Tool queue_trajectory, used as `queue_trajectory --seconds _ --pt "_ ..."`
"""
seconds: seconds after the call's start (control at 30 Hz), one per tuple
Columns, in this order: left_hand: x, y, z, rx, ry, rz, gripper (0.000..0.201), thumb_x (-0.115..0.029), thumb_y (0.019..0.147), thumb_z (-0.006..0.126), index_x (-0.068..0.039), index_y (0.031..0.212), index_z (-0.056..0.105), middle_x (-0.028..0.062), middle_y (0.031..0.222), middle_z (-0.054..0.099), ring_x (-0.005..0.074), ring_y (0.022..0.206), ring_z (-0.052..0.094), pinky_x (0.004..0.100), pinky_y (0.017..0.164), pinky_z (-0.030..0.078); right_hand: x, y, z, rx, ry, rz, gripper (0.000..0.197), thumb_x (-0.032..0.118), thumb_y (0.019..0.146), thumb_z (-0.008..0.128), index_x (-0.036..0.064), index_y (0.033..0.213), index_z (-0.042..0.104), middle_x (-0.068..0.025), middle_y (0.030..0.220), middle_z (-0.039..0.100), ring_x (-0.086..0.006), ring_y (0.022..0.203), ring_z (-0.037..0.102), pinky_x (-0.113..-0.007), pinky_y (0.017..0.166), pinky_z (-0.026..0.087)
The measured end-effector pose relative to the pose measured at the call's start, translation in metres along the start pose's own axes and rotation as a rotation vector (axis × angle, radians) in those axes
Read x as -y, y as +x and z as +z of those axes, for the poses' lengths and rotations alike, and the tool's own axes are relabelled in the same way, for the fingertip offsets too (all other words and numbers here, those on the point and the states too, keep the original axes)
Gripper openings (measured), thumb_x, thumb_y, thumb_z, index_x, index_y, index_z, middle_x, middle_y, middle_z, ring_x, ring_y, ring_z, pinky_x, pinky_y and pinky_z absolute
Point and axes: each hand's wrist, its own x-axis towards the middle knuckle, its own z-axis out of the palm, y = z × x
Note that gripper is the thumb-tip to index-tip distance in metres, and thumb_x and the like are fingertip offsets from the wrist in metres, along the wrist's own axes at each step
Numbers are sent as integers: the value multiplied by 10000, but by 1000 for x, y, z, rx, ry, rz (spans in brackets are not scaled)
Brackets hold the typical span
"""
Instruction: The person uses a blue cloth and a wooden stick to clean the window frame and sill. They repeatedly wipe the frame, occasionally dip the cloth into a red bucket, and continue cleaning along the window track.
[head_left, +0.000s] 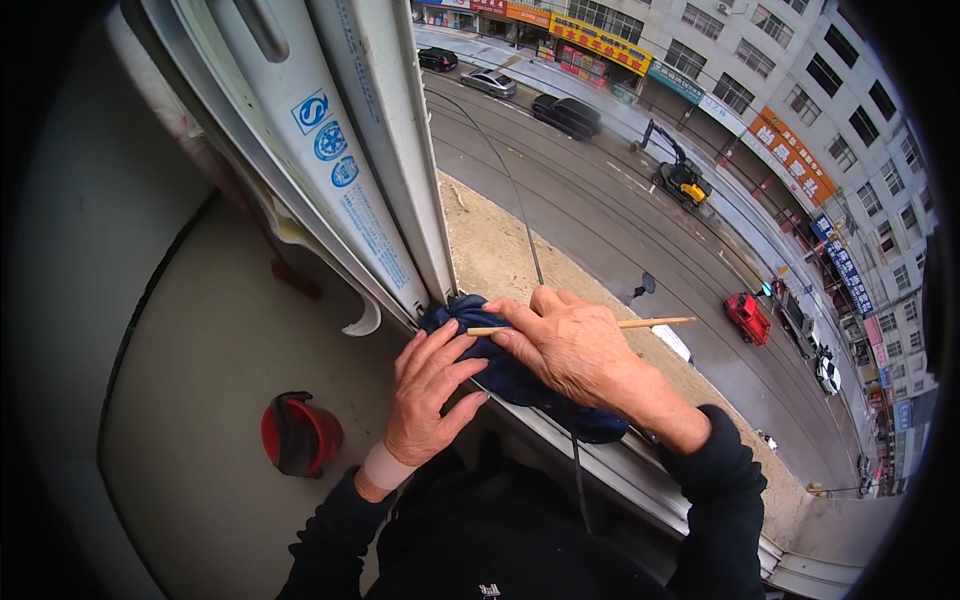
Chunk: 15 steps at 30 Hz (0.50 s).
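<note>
My right hand (570,345) grips a thin wooden stick (655,322) and presses it onto a dark blue cloth (520,385) bunched in the window track. The stick's free end points right, out over the street. My left hand (428,395) rests flat on the left part of the cloth, fingers spread, with a pale band at the wrist. Both hands sit at the foot of the white sliding window frame (385,170), where it meets the sill track (640,480). Part of the cloth is hidden under my hands.
A red bucket (298,435) stands on the grey floor inside, lower left. Blue round stickers (330,140) mark the window frame. Outside, far below, lie a sandy ledge (490,240), a thin cable, a wet street with cars and shopfronts.
</note>
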Motion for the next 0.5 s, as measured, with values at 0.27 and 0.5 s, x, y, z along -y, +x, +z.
queue_trajectory --seconds 0.27,0.5 --pt "0 3 -5 38 -45 1 360 -177 778 724 -90 1121 653 111 1320 577 310 1342 427 472 1132 239 1 15 20 -119 -71 -6 134 119 802 608 79 923 649 -92 750 622 -298 684 648 -392 588 525" --pt "1 2 -3 27 -66 -12 372 -180 764 734 -72 1110 651 118 1306 581 315 1333 435 484 1126 243 24 35 25 -26 -213 63 152 125 740 649 37 864 646 -131 739 624 -285 663 672 -382 537 529"
